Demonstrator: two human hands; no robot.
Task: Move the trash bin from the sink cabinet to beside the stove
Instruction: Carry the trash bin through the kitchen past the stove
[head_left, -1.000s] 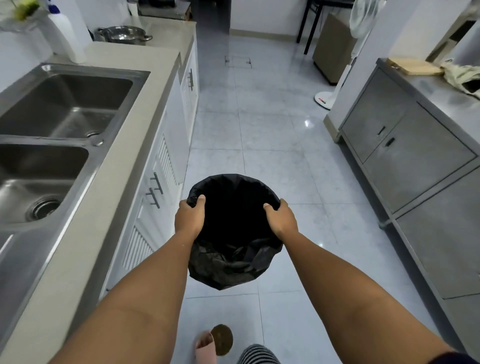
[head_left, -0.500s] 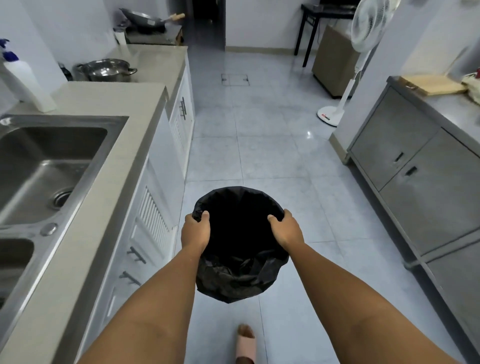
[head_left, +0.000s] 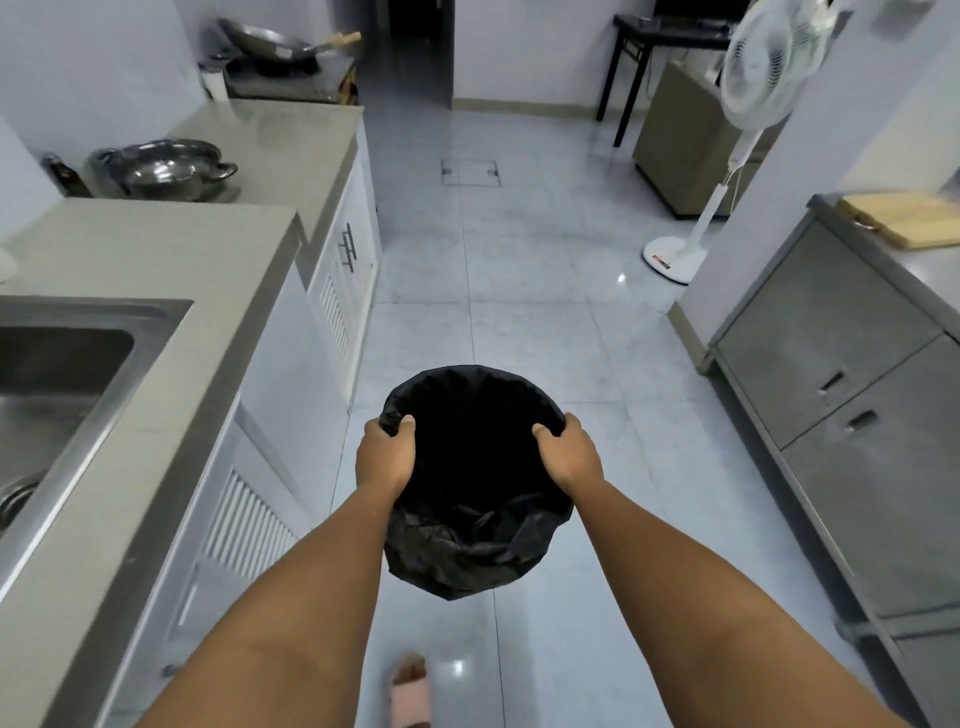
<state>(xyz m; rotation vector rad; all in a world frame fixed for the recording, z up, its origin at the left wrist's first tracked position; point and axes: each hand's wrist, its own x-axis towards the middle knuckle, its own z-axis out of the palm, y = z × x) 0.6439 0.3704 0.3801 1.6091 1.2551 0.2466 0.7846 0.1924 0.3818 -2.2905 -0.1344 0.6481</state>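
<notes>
Overhead, hands (head_left: 387, 457) grip trash bin (head_left: 467, 551) rim; counter edge (head_left: 208, 374) left.

The pale tiled floor (head_left: 545, 322) fills the middle of the frame, bearing a white standing fan (head_left: 675, 254) at upper right. At left, the grey table (head_left: 171, 260) carries a steel pot (head_left: 166, 169) toward the upper left.
</notes>
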